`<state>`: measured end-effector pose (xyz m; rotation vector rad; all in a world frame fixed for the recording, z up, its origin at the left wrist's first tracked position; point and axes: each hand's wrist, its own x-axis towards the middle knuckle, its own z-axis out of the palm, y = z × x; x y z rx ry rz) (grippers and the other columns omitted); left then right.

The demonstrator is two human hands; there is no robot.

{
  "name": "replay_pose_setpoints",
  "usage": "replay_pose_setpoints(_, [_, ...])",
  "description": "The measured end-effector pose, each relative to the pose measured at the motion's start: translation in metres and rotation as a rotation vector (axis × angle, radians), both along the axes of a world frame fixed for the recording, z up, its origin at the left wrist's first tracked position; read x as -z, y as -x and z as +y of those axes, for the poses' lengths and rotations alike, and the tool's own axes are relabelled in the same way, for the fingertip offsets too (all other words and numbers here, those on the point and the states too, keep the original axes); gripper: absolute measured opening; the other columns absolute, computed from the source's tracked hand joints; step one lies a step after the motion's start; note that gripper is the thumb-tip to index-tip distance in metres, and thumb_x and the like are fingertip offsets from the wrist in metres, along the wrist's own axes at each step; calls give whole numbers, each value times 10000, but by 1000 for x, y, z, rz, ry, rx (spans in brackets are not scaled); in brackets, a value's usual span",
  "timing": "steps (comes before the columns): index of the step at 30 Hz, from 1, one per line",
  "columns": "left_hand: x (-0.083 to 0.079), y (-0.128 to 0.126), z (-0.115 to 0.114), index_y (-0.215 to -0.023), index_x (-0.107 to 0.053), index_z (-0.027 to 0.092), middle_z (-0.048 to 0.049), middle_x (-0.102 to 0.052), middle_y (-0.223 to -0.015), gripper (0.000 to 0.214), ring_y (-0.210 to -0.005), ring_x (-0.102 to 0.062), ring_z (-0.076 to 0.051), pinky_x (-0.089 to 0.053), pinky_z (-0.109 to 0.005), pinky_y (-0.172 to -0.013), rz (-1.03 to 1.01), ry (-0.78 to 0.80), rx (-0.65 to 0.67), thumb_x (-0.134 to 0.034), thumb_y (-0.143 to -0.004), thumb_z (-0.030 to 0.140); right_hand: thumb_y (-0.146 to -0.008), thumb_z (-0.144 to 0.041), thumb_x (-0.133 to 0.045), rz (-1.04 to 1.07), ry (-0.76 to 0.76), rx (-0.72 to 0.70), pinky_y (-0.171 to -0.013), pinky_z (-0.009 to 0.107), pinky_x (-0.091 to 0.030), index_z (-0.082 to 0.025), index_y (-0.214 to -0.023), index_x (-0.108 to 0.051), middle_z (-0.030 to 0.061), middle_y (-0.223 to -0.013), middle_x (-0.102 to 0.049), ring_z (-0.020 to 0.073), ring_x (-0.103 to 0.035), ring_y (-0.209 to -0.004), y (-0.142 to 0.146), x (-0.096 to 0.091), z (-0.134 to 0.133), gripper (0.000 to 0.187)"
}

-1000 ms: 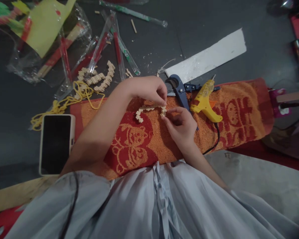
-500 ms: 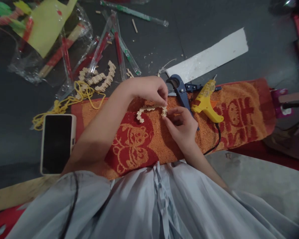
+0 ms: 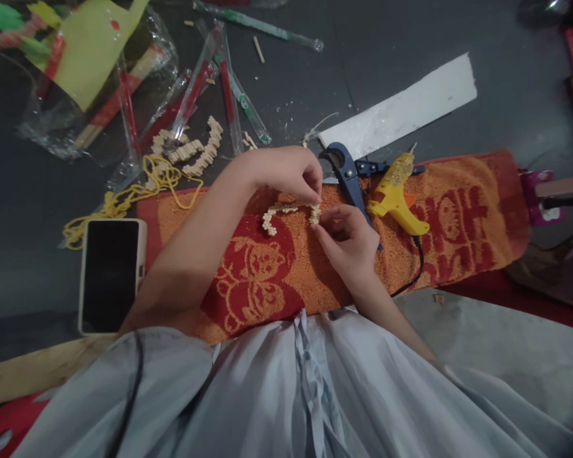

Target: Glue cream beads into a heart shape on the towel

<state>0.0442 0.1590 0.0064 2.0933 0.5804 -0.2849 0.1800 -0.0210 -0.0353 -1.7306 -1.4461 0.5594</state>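
A curved chain of short pale wooden stick pieces lies over the orange and red towel. My left hand reaches across from the left and pinches the chain's right end from above. From the right, my right hand grips the same end lower down, between thumb and fingertips. Both hands are closed, and their fingertips nearly meet. Just right of them rest a blue-handled cutter and a yellow hot glue gun with a black cord.
A phone-like device lies left of my forearm, near yellow string. More wooden-piece chains sit behind, beside plastic-wrapped red and green sticks. A white board strip lies at the back right.
Hardly anything differs. Both hands keep their hold on the chain in the same place, and the view has shifted very slightly.
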Motion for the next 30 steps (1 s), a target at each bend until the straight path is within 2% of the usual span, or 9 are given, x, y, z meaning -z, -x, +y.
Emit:
replay_pose_setpoints(22, [-1,0,1,-938,-766,189,-31,-733,-861,359,-832,-623,-173,-432,-273,-777,-11,-5,20,-618,-743,452,-804,-302,-692,3,8,3,-540,263,-504,-234,-937,-606,-18,-784,-698,123,-610,-560,1,0,0,173])
replay_pose_setpoints(30, [-3,1,0,-932,-773,196,-35,-737,-845,351,-802,-620,-162,-430,-255,-742,-26,-1,16,-620,-730,440,-816,-254,-673,-73,-68,-35,-548,276,-509,-228,-797,-641,5,-745,-695,140,-609,-595,1,-4,2,45])
